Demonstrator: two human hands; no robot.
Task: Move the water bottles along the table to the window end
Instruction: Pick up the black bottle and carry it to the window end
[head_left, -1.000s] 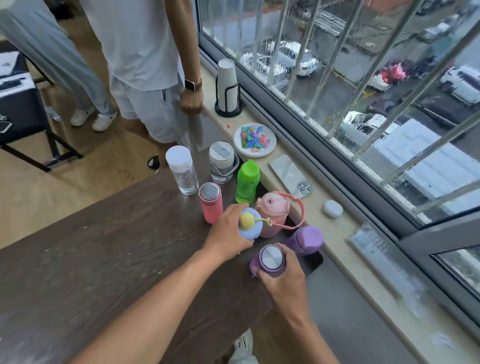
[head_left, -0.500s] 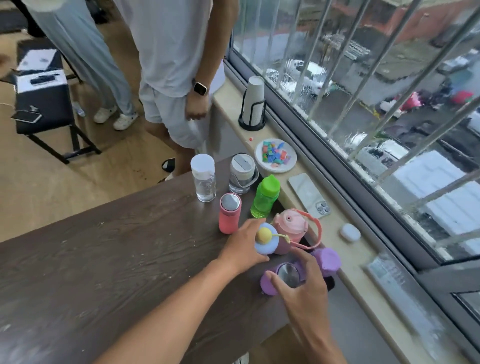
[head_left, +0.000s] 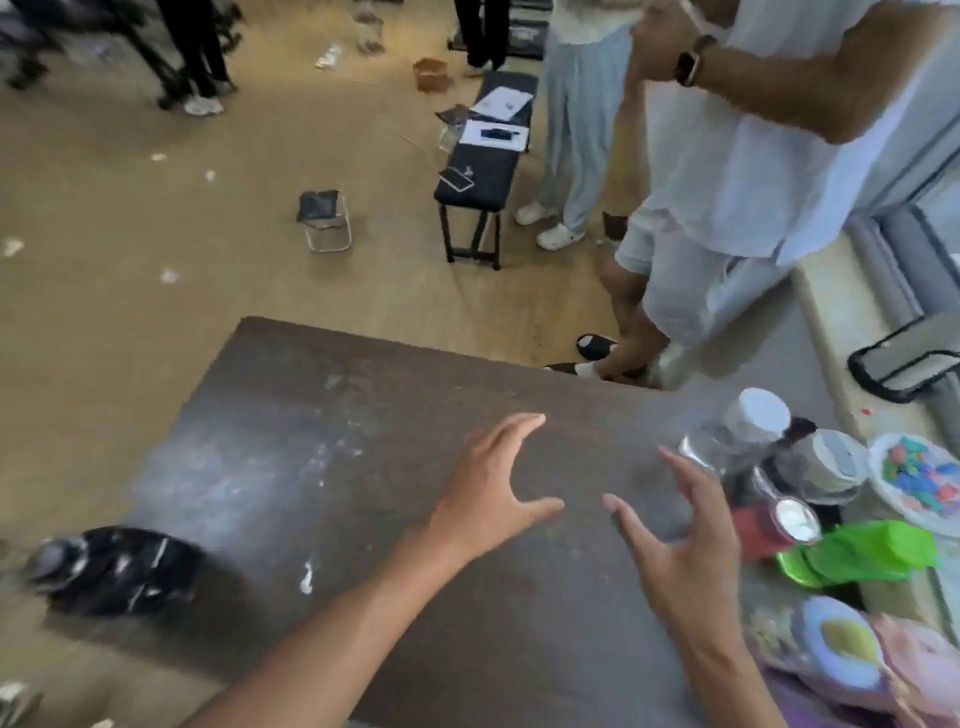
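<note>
Now the bottles (head_left: 810, 525) stand crowded at the right end of the table (head_left: 363, 467), near the window sill, blurred. One dark bottle (head_left: 119, 569) lies at the left edge. Both hands, left (head_left: 493, 493) and right (head_left: 685, 540), hover spread wide over bare wood, holding nothing.

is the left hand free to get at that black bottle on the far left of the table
Probably yes: the left hand is open and empty, and only bare table lies between it and the black bottle.

Soft even daylight, heavy motion blur throughout, wide-angle bending and smearing at the edges.
</note>
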